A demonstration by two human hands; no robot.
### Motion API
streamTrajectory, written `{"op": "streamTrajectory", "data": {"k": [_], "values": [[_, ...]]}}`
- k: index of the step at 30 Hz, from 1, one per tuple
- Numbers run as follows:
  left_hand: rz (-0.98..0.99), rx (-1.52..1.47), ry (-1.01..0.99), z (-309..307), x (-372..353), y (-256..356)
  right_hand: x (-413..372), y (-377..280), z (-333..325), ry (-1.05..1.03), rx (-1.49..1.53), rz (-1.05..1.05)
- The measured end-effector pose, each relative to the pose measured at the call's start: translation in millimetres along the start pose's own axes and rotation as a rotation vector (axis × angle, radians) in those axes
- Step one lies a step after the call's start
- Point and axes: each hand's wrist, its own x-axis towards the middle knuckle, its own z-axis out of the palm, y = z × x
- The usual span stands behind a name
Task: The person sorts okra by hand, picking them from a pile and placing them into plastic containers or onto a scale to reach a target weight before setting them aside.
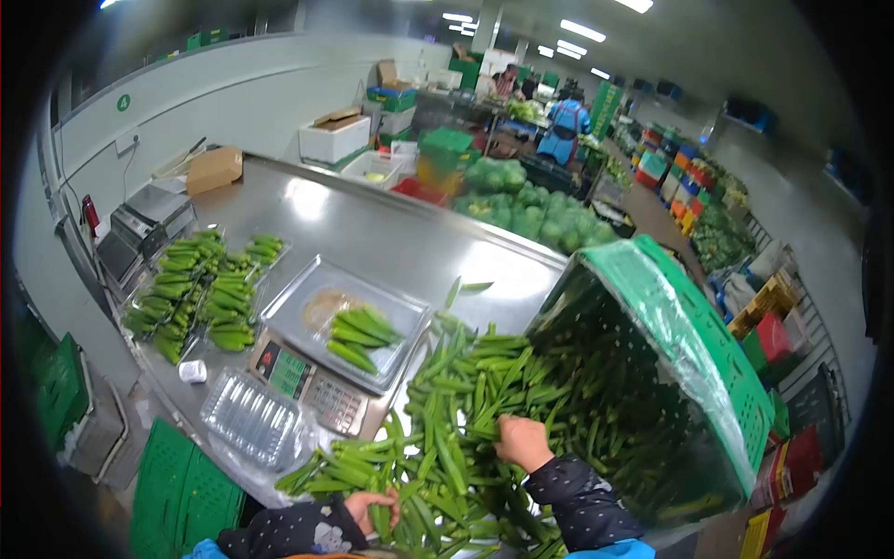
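A loose heap of green okra (447, 447) covers the front middle of the steel table. At the heap's near left edge, my left hand (371, 512) has its fingers curled round okra. Farther right, my right hand (523, 443) is closed on okra at the mouth of a tipped green crate (694, 345), whose clear liner shows along the rim. More okra lies in the crate's dark inside. Left of the heap, a metal tray (307, 289) on a digital scale (312, 387) carries a small bunch of okra. An unfilled clear plastic tray (251, 415) lies beside the scale.
Several packed okra trays (209, 289) stand at the table's left, near a wrapping machine (140, 233) and a cardboard box (214, 170). A small white roll (192, 372) lies near the edge. Bagged green vegetables (531, 210) and a person in blue (563, 130) are beyond the table.
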Motion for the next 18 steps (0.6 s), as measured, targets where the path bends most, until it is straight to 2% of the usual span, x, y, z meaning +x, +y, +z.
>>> {"op": "streamTrajectory", "data": {"k": [1, 2, 3, 5, 7, 8, 9, 11, 13, 15, 18], "values": [[0.014, -0.007, -0.052, 6, -2, 0, -6, -9, -7, -0.061, 0.171, 0.052], [0.031, 0.071, 0.021, 11, -6, -1, -12, -17, -7, -0.092, 0.292, 0.037], [0.025, 0.106, 0.164, 37, -16, 0, -15, -31, -18, -0.244, 0.473, 0.024], [0.001, 0.002, 0.155, 35, -16, -1, -17, -50, 2, -0.089, 0.768, -0.282], [0.04, 0.079, 0.208, 45, -20, 0, 0, -57, -16, -0.139, 0.927, -0.307], [0.017, 0.029, 0.143, 37, -17, 2, 12, -51, -8, -0.085, 0.983, -0.262], [0.027, 0.088, 0.11, 28, -17, 4, 27, -40, 4, -0.031, 0.966, -0.186], [0.05, 0.048, 0.203, 24, -20, 6, 51, -19, 26, 0.06, 0.89, 0.045], [0.044, 0.039, 0.224, 15, -24, 7, 69, -5, 52, 0.156, 0.648, 0.117], [0.053, 0.037, 0.235, 12, -25, 9, 83, -7, 71, 0.222, 0.646, 0.094], [0.085, 0.156, 0.122, 3, -24, 4, 99, -23, 82, 0.411, 0.491, -0.072]]}}
